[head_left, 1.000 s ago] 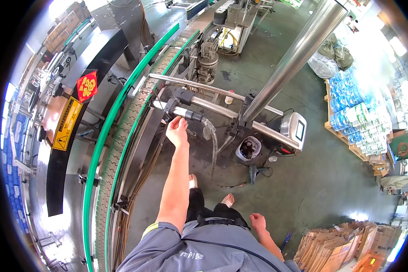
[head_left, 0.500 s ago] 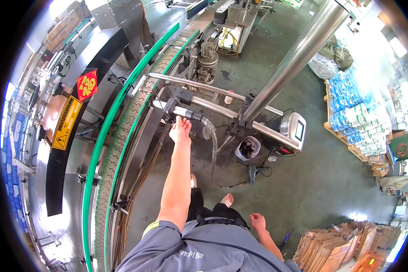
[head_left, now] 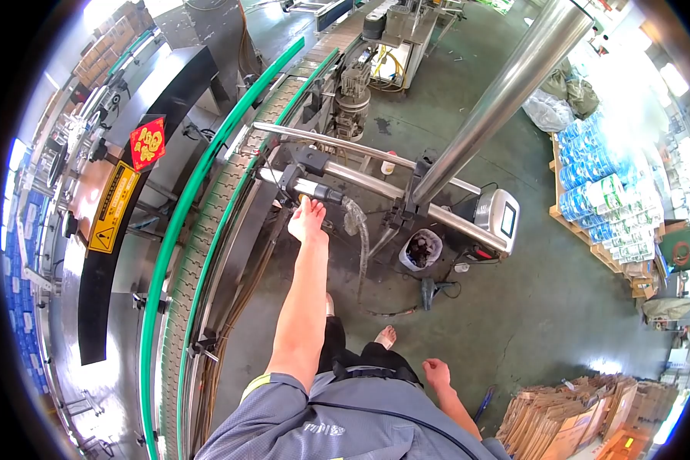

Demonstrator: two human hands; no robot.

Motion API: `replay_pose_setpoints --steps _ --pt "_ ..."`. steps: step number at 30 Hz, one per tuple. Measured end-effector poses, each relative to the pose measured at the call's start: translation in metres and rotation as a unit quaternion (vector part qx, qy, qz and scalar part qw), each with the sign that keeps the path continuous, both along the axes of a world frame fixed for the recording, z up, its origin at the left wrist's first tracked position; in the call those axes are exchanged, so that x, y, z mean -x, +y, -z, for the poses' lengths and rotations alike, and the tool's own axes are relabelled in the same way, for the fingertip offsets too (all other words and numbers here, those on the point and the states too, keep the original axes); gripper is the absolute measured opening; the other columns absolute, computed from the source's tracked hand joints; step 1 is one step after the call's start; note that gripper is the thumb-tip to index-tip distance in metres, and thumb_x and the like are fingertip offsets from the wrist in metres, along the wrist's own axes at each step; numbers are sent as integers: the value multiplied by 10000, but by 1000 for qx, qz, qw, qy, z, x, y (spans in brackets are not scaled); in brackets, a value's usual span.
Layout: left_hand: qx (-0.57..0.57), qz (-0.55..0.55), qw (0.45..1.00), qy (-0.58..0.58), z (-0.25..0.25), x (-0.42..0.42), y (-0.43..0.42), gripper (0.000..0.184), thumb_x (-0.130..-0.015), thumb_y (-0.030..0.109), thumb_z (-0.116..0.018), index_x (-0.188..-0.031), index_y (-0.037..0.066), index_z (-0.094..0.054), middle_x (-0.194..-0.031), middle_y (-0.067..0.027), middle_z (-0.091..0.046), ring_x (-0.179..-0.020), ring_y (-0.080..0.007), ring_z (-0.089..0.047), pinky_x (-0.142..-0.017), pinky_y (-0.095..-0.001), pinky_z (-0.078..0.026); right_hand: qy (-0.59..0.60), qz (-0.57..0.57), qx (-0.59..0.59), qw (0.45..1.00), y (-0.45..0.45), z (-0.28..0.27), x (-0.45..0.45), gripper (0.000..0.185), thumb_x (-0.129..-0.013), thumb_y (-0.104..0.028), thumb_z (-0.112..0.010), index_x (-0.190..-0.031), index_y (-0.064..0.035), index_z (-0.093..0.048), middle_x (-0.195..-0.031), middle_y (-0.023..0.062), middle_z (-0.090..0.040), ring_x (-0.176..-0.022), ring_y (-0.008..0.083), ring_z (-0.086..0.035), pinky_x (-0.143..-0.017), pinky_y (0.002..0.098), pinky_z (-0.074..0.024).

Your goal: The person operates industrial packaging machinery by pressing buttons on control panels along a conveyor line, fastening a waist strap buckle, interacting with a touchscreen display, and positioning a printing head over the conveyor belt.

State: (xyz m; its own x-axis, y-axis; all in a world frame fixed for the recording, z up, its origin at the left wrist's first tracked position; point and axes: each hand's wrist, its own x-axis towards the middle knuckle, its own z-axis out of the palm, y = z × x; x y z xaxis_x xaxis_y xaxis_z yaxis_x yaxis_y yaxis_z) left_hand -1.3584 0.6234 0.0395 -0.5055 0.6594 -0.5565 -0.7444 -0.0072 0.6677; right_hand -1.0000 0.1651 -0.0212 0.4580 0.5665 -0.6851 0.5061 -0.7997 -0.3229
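Note:
My left hand reaches up to the silver cylindrical print head clamped beside the conveyor. Its fingers are bent together at the cylinder's underside, by a black clamp; what sits between the fingertips is hidden. From the cylinder's dark end, a cable wrapped in clear plastic hangs to the floor. My right hand hangs low by my side, its fingers loosely curled with nothing visible in them.
The curved conveyor with green rails runs along my left. A slanted steel post rises ahead, with a controller box beside it. On the floor are a lined bin, a heat gun-like tool and stacked cardboard.
My left hand and forearm have shifted very slightly to the right, still at the cylinder's underside. My right hand stays low at my side.

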Motion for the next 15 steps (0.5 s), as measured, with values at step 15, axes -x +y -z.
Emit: replay_pose_setpoints --steps 15 --pt "-50 -42 997 39 -5 -7 -3 159 -933 105 -761 -1008 -3 -672 -915 -105 -718 -752 -205 -698 -688 -334 -584 5 -4 -1 1000 -9 13 -6 393 -861 -362 -672 -1144 -103 -758 -1092 130 -765 -1044 290 -726 -943 391 -550"
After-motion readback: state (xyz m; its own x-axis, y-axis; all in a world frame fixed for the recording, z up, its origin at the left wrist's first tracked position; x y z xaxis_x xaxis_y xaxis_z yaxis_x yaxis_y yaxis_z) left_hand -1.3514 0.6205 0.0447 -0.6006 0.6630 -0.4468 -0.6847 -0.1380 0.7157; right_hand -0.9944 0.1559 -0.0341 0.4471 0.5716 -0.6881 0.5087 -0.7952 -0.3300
